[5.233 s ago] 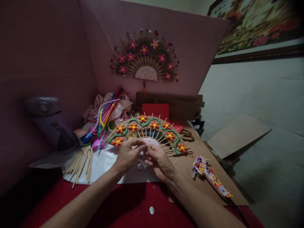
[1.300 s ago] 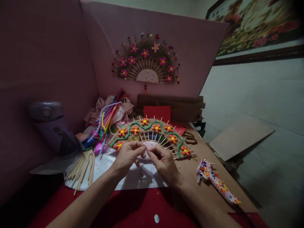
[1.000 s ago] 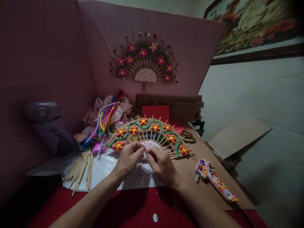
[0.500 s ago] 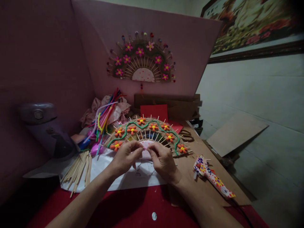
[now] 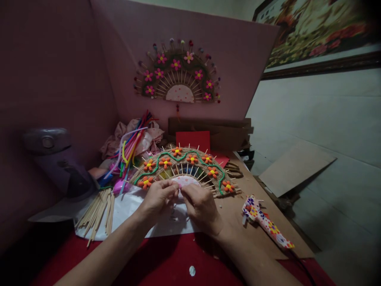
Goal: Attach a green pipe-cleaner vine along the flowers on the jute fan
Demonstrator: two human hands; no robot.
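Note:
My left hand (image 5: pixel 160 199) and my right hand (image 5: pixel 203 205) meet fingertip to fingertip, both pinched closed. Between them shows a tiny pinkish bit, too small to name. Just behind the fingers lies a half-round, fan-shaped craft (image 5: pixel 186 159) wrapped in brown twine. It carries orange flowers with yellow centres, a wavy green cord and thin sticks fanning out. Its pale dotted half-circle centre (image 5: pixel 186 180) is partly covered by my fingers. Under my hands spreads a white sheet (image 5: pixel 131 216).
Thin wooden sticks (image 5: pixel 97 214) lie in a pile at left, near a tumbler (image 5: pixel 59 163) and colourful pipe cleaners (image 5: pixel 131 149). A flower-patterned glue gun (image 5: pixel 266 222) rests on cardboard (image 5: pixel 235 238) at right. A similar finished fan (image 5: pixel 178 75) hangs on the pink board behind.
Both hands have come slightly lower and closer together, the right fingers curling in more. More of the dotted half-circle now shows above them.

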